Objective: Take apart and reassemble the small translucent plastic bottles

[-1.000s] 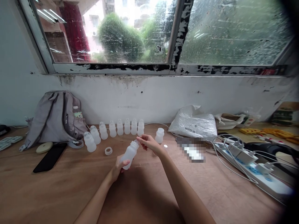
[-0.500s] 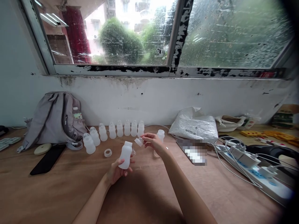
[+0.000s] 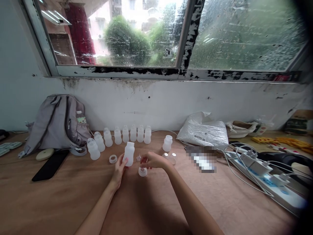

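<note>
My left hand (image 3: 119,170) is wrapped round a frosted white bottle (image 3: 129,154), upright with its neck uncovered. My right hand (image 3: 149,160) hovers over the table with curled fingers beside a small clear nipple piece (image 3: 139,158); whether its fingertips hold anything is too small to tell. Just below those fingertips lies a white ring cap (image 3: 142,171). Another white ring (image 3: 112,159) rests left of the held bottle. An open bottle (image 3: 167,143) stands to the right, with two clear caps (image 3: 172,158) in front of it.
Several frosted bottles (image 3: 117,135) stand in a row near the wall. A grey backpack (image 3: 57,127) and a black phone (image 3: 50,165) are at the left. On the right are a silver plastic package (image 3: 204,132), a blurred-out phone (image 3: 204,162) and a power strip (image 3: 266,181) with cables.
The ring cap that was in my right hand is now on the table. My right hand has moved down and left, while my left hand has raised the bottle and made it more upright.
</note>
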Motion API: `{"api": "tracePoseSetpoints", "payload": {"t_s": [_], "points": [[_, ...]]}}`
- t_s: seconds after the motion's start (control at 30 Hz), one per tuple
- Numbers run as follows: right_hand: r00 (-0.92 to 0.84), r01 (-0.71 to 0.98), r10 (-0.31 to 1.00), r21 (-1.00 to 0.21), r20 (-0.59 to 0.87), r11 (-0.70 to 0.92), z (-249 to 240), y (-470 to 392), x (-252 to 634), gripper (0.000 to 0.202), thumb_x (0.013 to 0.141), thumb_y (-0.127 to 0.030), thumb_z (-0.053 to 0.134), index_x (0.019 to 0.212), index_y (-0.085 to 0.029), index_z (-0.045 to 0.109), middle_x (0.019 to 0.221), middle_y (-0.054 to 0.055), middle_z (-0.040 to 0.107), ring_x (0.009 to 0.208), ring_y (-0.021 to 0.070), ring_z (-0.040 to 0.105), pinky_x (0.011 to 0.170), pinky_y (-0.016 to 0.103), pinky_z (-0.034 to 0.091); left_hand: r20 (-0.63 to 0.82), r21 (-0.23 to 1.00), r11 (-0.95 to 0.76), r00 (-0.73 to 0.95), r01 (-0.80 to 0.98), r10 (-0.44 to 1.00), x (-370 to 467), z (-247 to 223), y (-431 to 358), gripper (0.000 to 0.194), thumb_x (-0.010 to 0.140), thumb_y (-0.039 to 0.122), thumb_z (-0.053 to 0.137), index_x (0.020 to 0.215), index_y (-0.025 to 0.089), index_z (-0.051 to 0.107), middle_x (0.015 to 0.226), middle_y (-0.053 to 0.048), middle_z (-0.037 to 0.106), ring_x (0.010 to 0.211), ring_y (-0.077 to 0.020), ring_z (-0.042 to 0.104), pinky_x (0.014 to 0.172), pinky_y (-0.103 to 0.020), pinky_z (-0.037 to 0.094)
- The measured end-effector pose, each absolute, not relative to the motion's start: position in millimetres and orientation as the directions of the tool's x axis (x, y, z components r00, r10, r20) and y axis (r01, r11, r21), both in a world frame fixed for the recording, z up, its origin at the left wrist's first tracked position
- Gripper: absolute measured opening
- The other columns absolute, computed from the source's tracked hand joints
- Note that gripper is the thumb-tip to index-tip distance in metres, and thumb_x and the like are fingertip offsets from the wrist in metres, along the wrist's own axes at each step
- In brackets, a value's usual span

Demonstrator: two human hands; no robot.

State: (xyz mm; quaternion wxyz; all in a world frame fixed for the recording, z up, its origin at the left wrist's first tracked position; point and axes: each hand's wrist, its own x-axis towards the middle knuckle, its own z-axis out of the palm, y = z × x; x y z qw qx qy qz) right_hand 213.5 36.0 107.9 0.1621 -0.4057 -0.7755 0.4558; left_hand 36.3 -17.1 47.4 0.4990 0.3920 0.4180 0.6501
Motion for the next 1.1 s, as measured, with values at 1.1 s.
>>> {"api": "tracePoseSetpoints", "payload": {"t_s": [1.1], "points": [[-0.182,0.975,0.868,-0.030,0.463,0.221,117.9,133.4,269.8,0.013,0.080,-0.026,0.049,0.079,-0.017,0.059,0.089,0.008,0.059,0.085,0.0199,0.052,0.075,0.033,0.031,0.462,0.454,-0.504,0.289,0.735,0.838,53.0,33.7,-29.3,0.028,0.074,0.029,0.055,0.102,0.025,0.054,0.107,-0.003,0.055,0.099,-0.0208,0.047,0.084,-0.038,0.039]]}}
